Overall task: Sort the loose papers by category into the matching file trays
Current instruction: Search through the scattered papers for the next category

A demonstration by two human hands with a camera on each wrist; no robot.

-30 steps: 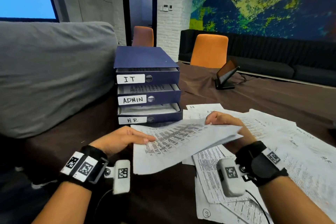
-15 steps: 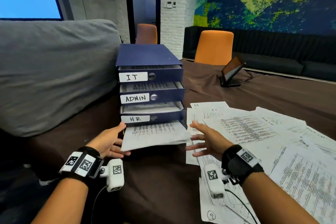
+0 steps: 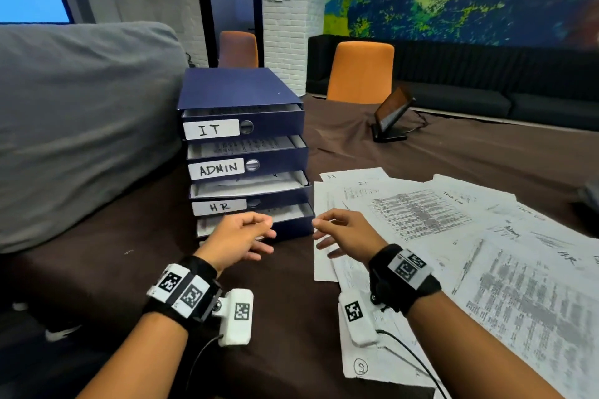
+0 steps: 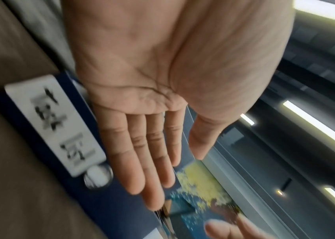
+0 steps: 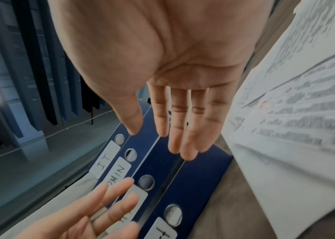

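A blue stack of file trays (image 3: 240, 87) stands on the table, labelled IT (image 3: 210, 129), ADMIN (image 3: 216, 168) and HR (image 3: 218, 207). My left hand (image 3: 256, 235) hides most of the label on the bottom tray (image 3: 295, 226). A printed sheet (image 3: 291, 211) lies in that tray. My left hand (image 4: 162, 145) hovers just in front of it, fingers relaxed, holding nothing. My right hand (image 3: 334, 232) (image 5: 158, 122) is also empty, beside the tray's right corner. Loose papers (image 3: 421, 214) are spread to the right.
A big grey cushion (image 3: 81, 123) fills the left, close against the trays. A tablet on a stand (image 3: 392, 116) sits further back on the brown tablecloth (image 3: 275, 301). Orange chairs (image 3: 359, 71) stand behind the table. More papers (image 3: 372, 356) lie under my right wrist.
The sheet both hands held a second ago has gone into the bottom tray. Both hands have let go and drawn back a little.
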